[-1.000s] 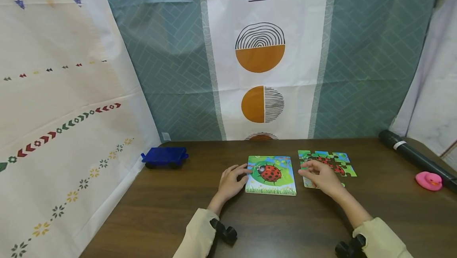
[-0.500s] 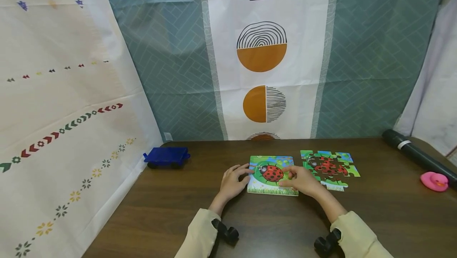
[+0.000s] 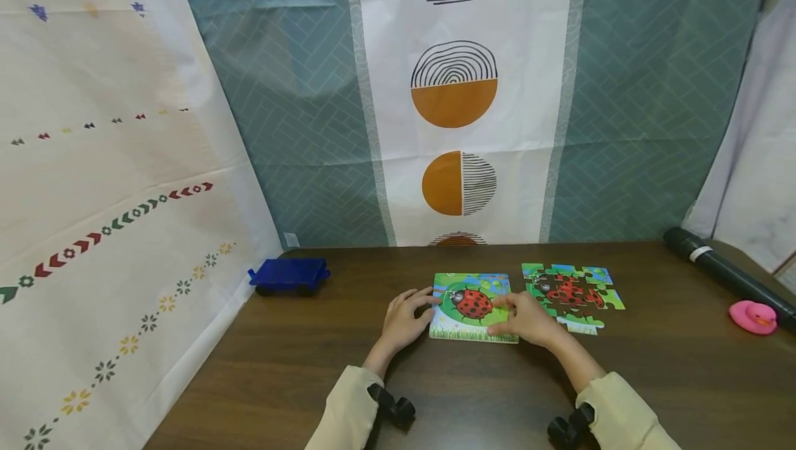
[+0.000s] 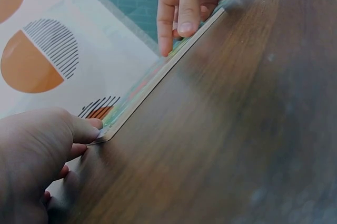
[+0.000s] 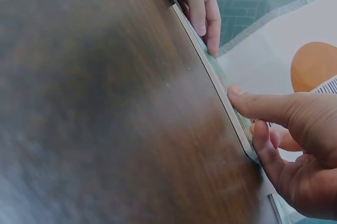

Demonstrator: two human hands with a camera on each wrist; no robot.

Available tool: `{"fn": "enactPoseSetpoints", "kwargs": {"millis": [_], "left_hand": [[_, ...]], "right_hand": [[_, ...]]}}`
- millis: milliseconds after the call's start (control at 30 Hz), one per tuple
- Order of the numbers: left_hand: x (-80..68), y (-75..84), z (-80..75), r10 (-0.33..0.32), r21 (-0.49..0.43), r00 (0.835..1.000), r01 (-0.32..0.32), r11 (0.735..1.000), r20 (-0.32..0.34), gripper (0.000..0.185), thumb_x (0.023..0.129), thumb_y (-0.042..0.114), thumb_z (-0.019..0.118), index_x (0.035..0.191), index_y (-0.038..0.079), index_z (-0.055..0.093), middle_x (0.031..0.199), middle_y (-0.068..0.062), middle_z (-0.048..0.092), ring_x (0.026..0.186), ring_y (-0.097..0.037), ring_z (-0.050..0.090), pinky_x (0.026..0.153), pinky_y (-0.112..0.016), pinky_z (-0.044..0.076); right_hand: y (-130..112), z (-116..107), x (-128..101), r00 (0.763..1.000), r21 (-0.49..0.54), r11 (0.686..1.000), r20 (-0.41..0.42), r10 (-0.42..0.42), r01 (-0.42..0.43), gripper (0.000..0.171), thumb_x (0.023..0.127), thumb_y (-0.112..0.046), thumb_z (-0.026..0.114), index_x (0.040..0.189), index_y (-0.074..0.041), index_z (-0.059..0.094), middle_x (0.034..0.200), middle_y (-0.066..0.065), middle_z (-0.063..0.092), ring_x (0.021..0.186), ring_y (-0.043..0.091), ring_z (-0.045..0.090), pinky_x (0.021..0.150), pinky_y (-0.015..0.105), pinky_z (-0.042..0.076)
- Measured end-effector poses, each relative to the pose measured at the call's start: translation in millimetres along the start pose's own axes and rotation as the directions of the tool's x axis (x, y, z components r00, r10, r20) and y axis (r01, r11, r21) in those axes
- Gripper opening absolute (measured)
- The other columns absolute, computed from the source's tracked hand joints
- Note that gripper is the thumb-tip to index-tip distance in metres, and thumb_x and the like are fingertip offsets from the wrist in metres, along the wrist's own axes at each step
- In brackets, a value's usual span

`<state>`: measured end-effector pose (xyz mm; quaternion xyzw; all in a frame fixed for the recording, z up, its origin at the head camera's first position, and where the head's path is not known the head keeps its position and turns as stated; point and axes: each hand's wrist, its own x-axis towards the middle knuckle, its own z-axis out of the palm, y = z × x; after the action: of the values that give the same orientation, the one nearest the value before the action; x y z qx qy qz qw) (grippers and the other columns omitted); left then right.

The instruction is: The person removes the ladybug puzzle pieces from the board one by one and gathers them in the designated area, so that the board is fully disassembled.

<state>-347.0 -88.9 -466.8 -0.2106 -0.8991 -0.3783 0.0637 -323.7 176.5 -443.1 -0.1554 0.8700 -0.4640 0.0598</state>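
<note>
Tabletop: two hands, one ladybird board.

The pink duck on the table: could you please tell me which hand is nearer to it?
Right. The right hand rests on the ladybug board, well left of the duck; the left hand touches the board's far edge.

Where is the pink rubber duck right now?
In the head view, the pink rubber duck sits at the far right of the dark wooden table, just in front of the black tube and well right of the loose ladybird puzzle pieces.
</note>
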Motion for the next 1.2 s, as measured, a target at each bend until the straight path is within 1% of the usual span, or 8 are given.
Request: {"fn": "enactPoseSetpoints", "kwargs": {"millis": [267,400,500,700,867,1000,1100,1200], "left_hand": [[2.3,-3.7,1.4,-0.003,0.001,1.000,0.003,1.000,-0.005,0.027,0.095,0.018,0.056,0.117,0.015,0.071,0.145,-0.008,0.054,0.139,-0.038,0.040,0.113,-0.065,0.021],[3.0,-6.2,2.1,0.001,-0.003,1.000,-0.001,1.000,-0.004,0.027,0.096,0.019,0.056,0.118,0.014,0.071,0.145,-0.009,0.054,0.139,-0.038,0.040,0.114,-0.066,0.021],[1.8,-8.3,2.9,-0.003,-0.005,1.000,0.003,1.000,-0.002,0.027,0.096,0.018,0.056,0.117,0.014,0.071,0.145,-0.010,0.054,0.138,-0.039,0.040,0.113,-0.066,0.021],[2.7,-10.7,6.2,0.008,0.010,1.000,-0.007,1.000,-0.002,0.026,0.096,0.018,0.056,0.118,0.015,0.071,0.145,-0.010,0.054,0.138,-0.039,0.041,0.113,-0.066,0.021],[5.4,-9.2,5.9,0.012,0.005,1.000,-0.012,1.000,-0.002,0.026,0.096,0.018,0.056,0.117,0.014,0.071,0.145,-0.009,0.054,0.138,-0.039,0.041,0.113,-0.066,0.022],[6.5,-9.8,4.9,0.008,0.001,1.000,-0.008,1.000,-0.004,0.026,0.096,0.017,0.057,0.117,0.015,0.071,0.145,-0.009,0.055,0.138,-0.039,0.041,0.113,-0.066,0.022],[6.6,-10.7,3.9,0.009,0.001,1.000,-0.009,1.000,-0.008,0.026,0.096,0.017,0.057,0.117,0.015,0.071,0.145,-0.009,0.054,0.138,-0.039,0.041,0.113,-0.065,0.022],[6.9,-10.9,2.9,0.011,0.002,1.000,-0.011,1.000,-0.005,0.027,0.096,0.018,0.056,0.118,0.014,0.071,0.145,-0.010,0.054,0.138,-0.039,0.040,0.113,-0.065,0.022]], "right_hand": [[3,1,2,1.000,0.003,1.000,-0.019,0.020,-0.020,0.059,0.077,-0.016,0.082,0.123,0.010,0.056,0.057,-0.004,0.026,0.051,0.011,0.023,0.050,0.025,0.027],[3,3,1,0.998,0.042,0.998,-0.038,0.046,-0.044,0.056,0.077,-0.014,0.082,0.122,0.007,0.056,0.078,0.006,0.044,0.061,0.015,0.032,0.056,0.028,0.032],[3,6,-1,0.997,0.085,0.995,-0.044,0.058,-0.054,0.054,0.077,-0.012,0.081,0.121,0.006,0.054,0.101,0.013,0.046,0.071,0.017,0.035,0.060,0.030,0.034],[3,7,-3,0.997,0.084,0.996,-0.068,0.037,-0.032,0.052,0.077,-0.009,0.081,0.119,0.003,0.052,0.109,0.021,0.050,0.070,0.019,0.035,0.061,0.032,0.034],[2,4,-3,0.997,0.104,0.995,-0.080,0.016,-0.007,0.043,0.084,-0.010,0.075,0.116,0.003,0.051,0.105,0.018,0.053,0.074,0.019,0.037,0.064,0.032,0.034],[-1,2,-2,0.995,0.143,0.990,-0.097,0.021,-0.007,0.035,0.089,-0.012,0.069,0.115,0.004,0.053,0.097,0.012,0.055,0.077,0.017,0.044,0.065,0.029,0.041],[-3,0,-2,0.993,0.178,0.984,-0.108,0.049,-0.029,0.034,0.090,-0.015,0.068,0.116,0.003,0.055,0.096,0.010,0.059,0.077,0.016,0.052,0.067,0.030,0.048],[-2,-4,-3,0.990,0.201,0.979,-0.122,0.070,-0.044,0.037,0.092,-0.019,0.067,0.120,0.002,0.055,0.097,0.010,0.063,0.079,0.015,0.056,0.071,0.031,0.050]]}}
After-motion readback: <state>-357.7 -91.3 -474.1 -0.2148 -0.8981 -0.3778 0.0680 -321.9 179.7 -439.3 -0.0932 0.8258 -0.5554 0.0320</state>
